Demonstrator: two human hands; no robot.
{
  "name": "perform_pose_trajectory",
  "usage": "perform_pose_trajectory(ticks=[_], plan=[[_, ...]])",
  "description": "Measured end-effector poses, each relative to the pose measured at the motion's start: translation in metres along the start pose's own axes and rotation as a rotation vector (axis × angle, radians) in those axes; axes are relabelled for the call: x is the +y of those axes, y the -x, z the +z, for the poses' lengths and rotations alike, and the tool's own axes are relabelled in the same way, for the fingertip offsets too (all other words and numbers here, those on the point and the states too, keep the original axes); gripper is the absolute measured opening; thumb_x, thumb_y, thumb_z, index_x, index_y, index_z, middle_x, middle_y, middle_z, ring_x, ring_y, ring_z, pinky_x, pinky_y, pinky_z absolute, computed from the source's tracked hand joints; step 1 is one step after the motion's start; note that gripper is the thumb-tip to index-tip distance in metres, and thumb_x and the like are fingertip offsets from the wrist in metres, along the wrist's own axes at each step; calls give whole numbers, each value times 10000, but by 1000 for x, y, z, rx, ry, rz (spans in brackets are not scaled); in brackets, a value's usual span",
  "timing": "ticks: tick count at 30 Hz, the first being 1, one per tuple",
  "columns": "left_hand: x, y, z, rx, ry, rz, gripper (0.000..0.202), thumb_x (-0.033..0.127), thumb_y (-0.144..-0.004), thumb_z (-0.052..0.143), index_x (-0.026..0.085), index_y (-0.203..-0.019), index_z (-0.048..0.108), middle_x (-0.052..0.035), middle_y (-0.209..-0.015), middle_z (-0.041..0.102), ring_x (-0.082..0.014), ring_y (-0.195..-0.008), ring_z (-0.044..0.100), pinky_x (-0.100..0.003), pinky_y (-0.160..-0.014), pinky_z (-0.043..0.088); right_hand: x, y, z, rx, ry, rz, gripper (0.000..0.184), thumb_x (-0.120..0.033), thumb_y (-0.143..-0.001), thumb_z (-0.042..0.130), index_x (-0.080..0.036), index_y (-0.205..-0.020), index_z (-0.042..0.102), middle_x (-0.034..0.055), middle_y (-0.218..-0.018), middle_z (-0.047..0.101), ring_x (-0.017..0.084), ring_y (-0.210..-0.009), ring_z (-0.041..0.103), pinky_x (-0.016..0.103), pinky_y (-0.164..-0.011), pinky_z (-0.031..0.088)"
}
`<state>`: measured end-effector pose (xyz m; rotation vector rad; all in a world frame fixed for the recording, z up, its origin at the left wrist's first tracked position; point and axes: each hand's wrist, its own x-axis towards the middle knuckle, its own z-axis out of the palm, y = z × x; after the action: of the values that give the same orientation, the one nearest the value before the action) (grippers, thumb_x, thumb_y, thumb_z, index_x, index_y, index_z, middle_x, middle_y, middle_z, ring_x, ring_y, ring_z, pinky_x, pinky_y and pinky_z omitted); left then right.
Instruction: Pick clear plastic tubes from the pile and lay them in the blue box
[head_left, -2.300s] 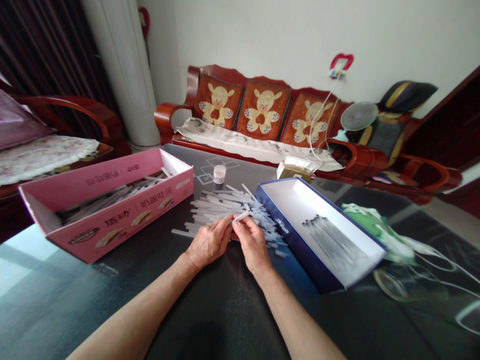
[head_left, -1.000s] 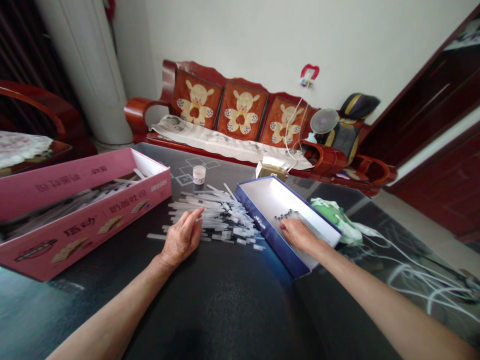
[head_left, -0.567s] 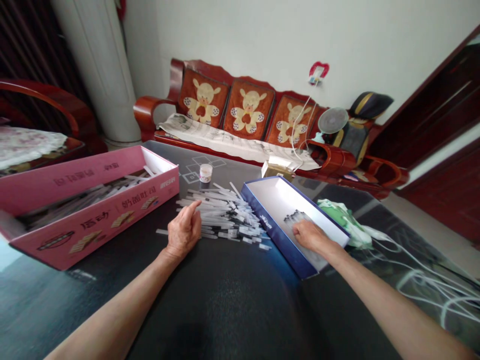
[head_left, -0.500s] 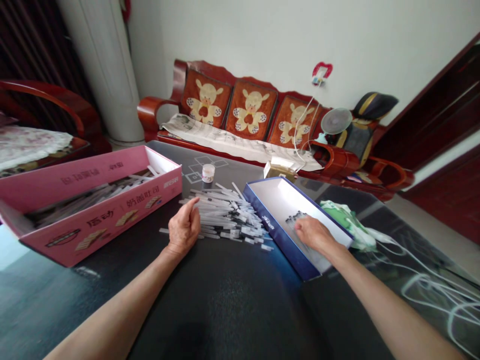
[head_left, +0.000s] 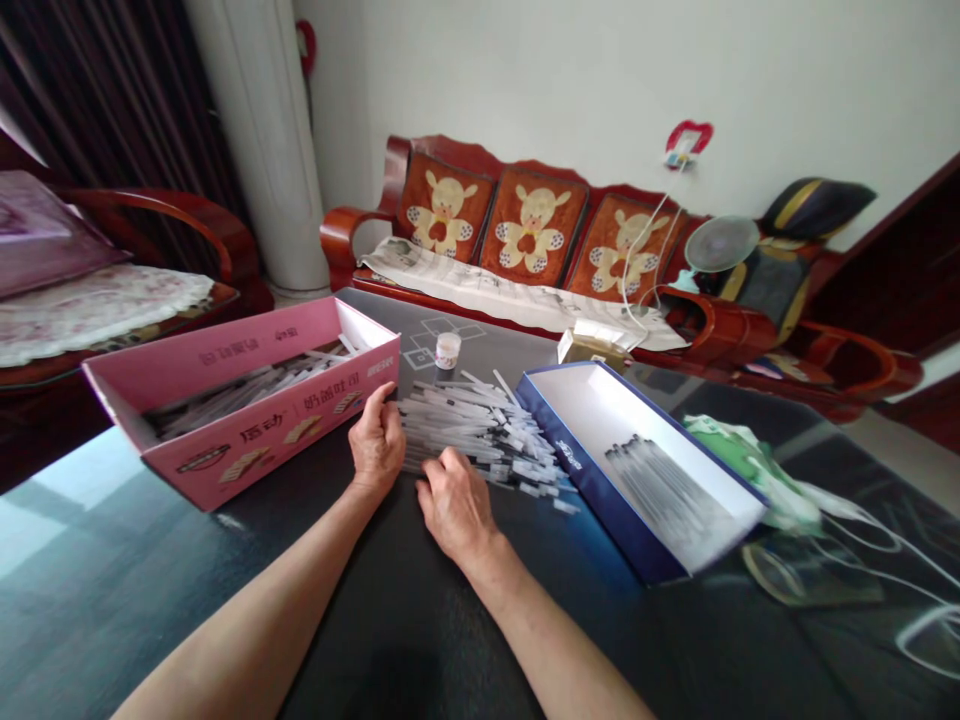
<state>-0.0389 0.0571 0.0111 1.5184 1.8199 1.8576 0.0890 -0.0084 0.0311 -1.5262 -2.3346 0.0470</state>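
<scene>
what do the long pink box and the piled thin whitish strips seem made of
Long pink box: probably cardboard, smoothly printed, with thin flat walls. Piled thin whitish strips: possibly matte translucent plastic, given their milky look; blur leaves it open.

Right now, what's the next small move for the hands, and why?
I'd probably have the right hand pinch one piece from the loose pile of pale strips: it is at the pile's near edge, and the left hand is at its left side. I can't tell if either holds one.
</scene>
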Motion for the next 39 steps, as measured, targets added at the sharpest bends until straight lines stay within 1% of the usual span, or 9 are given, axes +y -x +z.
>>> perform_pose_trajectory(ticks=[8,11,14,18,23,26,30,34,39], plan=[[2,5,1,-61,8,67,300,272,-872,447,182,-1111,604,53,-611,487,-84,-529,422,-206,-601,380,9,15,-7,-6,18,102,86,-234,-854,545,-181,-860,612,94,-910,604,224,-850,596,316,-746,464],[10,8,0,-105,42,70,226,337,-871,471,179,-926,623,47,-610,500,-82,-539,433,-194,-598,380,26,23,-14,51,-50,191,109,-227,-877,503,-183,-856,600,89,-867,620,218,-802,603,306,-701,447],[18,14,0,-226,81,46,344,412,-859,498,170,-624,565,48,-516,434,-73,-506,401,-181,-543,350,41,26,-19,168,-182,255,127,-240,-885,481,-190,-834,587,72,-818,640,204,-760,607,292,-680,430],[23,18,4,-395,264,-118,369,464,-834,537,167,-620,587,42,-491,488,-72,-447,447,-185,-487,368,34,24,-14,267,-357,247,130,-258,-877,491,-196,-814,587,53,-781,652,184,-720,604,279,-673,425],[22,13,10,-501,655,-464,359,511,-757,610,153,-790,602,2,-630,618,-109,-475,553,-222,-469,438,24,19,-13,239,-466,162,147,-269,-869,515,-194,-795,619,36,-757,641,163,-695,591,262,-659,428],[24,6,10,-535,883,-624,369,467,-744,627,136,-902,586,9,-639,603,-93,-443,523,-216,-428,415,53,20,-26,303,-457,162,191,-289,-885,493,-200,-807,643,32,-770,639,155,-700,586,260,-669,435],[28,2,6,-627,999,-668,383,401,-746,641,133,-1013,578,40,-637,542,-59,-427,444,-197,-393,369,104,31,-45,326,-360,237,114,-250,-818,549,-201,-777,644,21,-753,620,149,-642,563,265,-647,453],[26,6,7,-720,818,-524,441,467,-771,624,130,-1056,607,35,-642,542,-38,-392,372,-180,-354,261,117,44,-43,265,-308,215,97,-214,-809,546,-199,-788,639,28,-788,606,151,-678,584,261,-671,472],[19,13,10,-499,417,-100,393,457,-869,507,134,-1042,649,30,-590,538,-66,-464,446,-195,-470,366,110,46,-33,238,-259,203,140,-196,-841,512,-209,-839,651,37,-837,611,162,-742,604,264,-702,477]])
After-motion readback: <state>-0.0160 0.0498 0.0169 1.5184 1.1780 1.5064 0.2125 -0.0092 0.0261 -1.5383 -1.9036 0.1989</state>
